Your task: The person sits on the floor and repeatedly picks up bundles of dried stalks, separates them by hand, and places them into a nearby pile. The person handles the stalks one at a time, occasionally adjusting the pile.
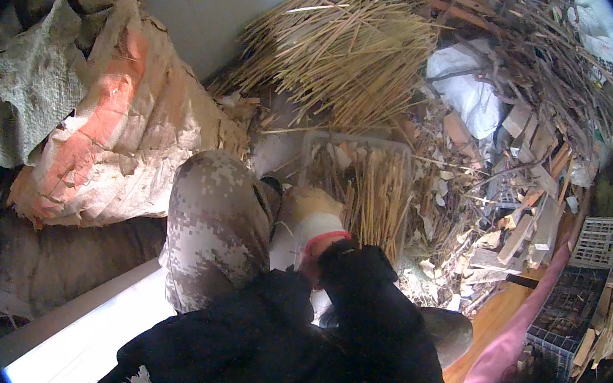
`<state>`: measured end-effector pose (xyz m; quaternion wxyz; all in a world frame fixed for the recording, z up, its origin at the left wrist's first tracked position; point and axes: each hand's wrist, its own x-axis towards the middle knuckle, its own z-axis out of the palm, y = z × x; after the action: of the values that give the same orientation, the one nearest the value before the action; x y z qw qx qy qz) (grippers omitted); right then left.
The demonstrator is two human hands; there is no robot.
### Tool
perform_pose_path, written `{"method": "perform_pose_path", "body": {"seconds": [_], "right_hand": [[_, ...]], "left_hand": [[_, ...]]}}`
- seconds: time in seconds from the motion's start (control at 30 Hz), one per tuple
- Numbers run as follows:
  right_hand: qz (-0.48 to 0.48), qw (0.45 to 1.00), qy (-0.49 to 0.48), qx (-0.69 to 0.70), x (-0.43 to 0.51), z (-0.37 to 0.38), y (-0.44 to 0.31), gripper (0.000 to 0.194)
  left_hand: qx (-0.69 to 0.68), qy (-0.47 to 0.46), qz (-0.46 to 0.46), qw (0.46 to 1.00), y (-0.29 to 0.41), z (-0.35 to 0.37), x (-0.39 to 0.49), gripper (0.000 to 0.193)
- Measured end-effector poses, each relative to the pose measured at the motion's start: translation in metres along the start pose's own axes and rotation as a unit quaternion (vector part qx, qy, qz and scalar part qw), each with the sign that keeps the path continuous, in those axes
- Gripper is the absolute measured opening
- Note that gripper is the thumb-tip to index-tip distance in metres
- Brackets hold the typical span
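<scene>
My right hand (313, 207) wears a yellowish work glove with a white knit wrist and red cuff. It reaches down past my knee at the near left side of a clear plastic bin (361, 140). Cut straw-coloured stalks (374, 200) stand close together in the bin, with darker twigs and dry leaves (330, 163) beside them. The fingers of this hand point away from me and are hidden, so any grip cannot be made out. My left hand is out of view, behind my black sleeve and body.
A pile of dry stalks (347, 47) lies beyond the bin, with brushwood (546, 66) at far right. Wood scraps (525, 230) and leaf litter spread rightward. A torn, orange-striped woven sack (147, 132) stands left. Plastic crates (568, 304) line the right, beside pink cloth (519, 327).
</scene>
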<state>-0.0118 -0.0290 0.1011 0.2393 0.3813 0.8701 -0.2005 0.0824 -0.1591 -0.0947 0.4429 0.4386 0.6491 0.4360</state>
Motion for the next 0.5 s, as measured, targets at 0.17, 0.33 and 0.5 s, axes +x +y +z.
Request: {"method": "perform_pose_path", "body": {"seconds": [0.17,0.33,0.5], "right_hand": [[-0.083,0.994,-0.043,-0.056,0.022,-0.013,0.032,0.032],[-0.123,0.991,0.006,-0.047,0.017,-0.007,0.047,0.032],[-0.017,0.999,-0.033,-0.001,0.019,-0.002,0.021,0.033]], "left_hand": [[-0.100,0.188,-0.164,0.963,0.032,-0.009,0.017,0.068],[-0.272,0.200,-0.288,0.896,0.055,-0.025,0.023,0.071],[-0.449,0.102,-0.324,0.826,0.064,-0.037,0.016,0.074]]}}
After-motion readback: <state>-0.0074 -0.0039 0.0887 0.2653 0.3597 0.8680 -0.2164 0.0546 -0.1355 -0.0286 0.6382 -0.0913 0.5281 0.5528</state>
